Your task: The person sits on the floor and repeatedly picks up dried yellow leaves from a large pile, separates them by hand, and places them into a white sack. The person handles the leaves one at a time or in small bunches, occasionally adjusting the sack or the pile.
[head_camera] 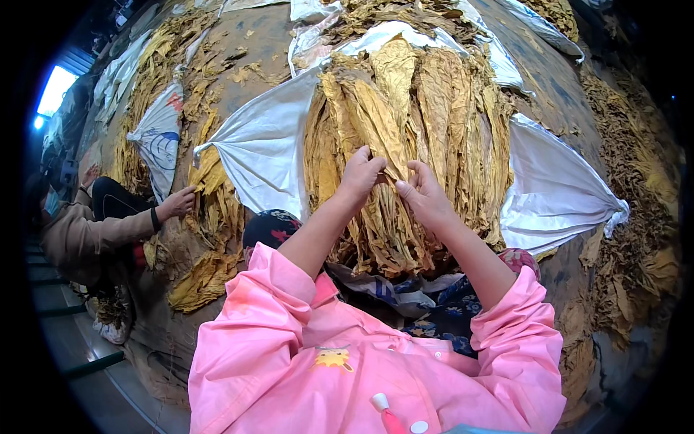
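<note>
A long yellow dried tobacco leaf [379,120] lies slantwise over the pile, its lower end between my hands. My left hand [359,176] grips that leaf near its lower end, fingers curled around it. My right hand [425,198] meets the same end from the right, thumb and fingertips on it. Beneath both hands is a thick pile of dried tobacco leaves [466,135], laid lengthwise with their narrow ends towards me. A white woven sack cloth [271,146] spreads under the pile, its corners gathered into points on either side.
At the left sits a person in a brown sleeve [114,236], one hand on another leaf pile [217,200]. Loose leaves [203,282] lie between us. Darker leaf scraps [629,217] heap along the right. A printed sack [162,135] and further bundles [401,16] lie beyond on brown sheeting [255,43].
</note>
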A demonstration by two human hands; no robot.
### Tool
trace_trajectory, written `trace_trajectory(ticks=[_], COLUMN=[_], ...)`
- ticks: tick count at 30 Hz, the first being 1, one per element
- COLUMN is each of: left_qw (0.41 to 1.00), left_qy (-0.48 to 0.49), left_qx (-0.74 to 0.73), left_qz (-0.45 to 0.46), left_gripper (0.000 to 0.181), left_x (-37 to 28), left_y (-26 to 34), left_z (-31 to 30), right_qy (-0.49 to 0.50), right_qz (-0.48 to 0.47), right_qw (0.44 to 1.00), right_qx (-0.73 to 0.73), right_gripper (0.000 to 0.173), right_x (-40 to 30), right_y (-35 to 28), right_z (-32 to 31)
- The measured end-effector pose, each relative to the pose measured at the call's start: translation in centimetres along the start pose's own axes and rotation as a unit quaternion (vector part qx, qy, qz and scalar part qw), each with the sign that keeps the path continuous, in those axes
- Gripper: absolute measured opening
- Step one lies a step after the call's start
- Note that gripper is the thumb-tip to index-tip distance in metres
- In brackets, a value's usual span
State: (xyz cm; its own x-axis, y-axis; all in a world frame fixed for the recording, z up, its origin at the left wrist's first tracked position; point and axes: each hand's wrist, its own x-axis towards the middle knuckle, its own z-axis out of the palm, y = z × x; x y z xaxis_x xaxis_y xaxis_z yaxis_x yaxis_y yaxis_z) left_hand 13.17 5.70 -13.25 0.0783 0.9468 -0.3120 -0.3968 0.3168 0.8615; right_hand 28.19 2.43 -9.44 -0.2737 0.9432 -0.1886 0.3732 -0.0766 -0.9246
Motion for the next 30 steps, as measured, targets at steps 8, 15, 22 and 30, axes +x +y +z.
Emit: trace_trajectory(ticks=[8,15,22,30], left_qw=[0.994,0.975,0.928,0.986], left_qy=[-0.045,-0.071,0.044,0.052], left_qx=[0.074,0.182,0.357,0.101], left_qz=[-0.062,-0.109,0.100,-0.119], left_gripper=[0.023,0.027,0.056,0.038], left_x=[-1.8,-1.7,-0.8,-1.1], left_y=[1.6,-1.4,-1.5,-0.8], left_z=[0.5,0.5,0.1,0.5], right_qy=[-0.009,0.080,0.113,0.051], right_qz=[0.046,0.014,-0.247,-0.259], right_qw=[0.988,0.996,0.927,0.911], right_qx=[0.150,0.028,-0.257,-0.317], right_gripper=[0.048,0.029,0.019,0.017], right_x=[1.0,3.6,2.7,1.1], right_y=[0.8,3.9,1.9,1.9], right_z=[-0.6,-0.1,0.9,2.0])
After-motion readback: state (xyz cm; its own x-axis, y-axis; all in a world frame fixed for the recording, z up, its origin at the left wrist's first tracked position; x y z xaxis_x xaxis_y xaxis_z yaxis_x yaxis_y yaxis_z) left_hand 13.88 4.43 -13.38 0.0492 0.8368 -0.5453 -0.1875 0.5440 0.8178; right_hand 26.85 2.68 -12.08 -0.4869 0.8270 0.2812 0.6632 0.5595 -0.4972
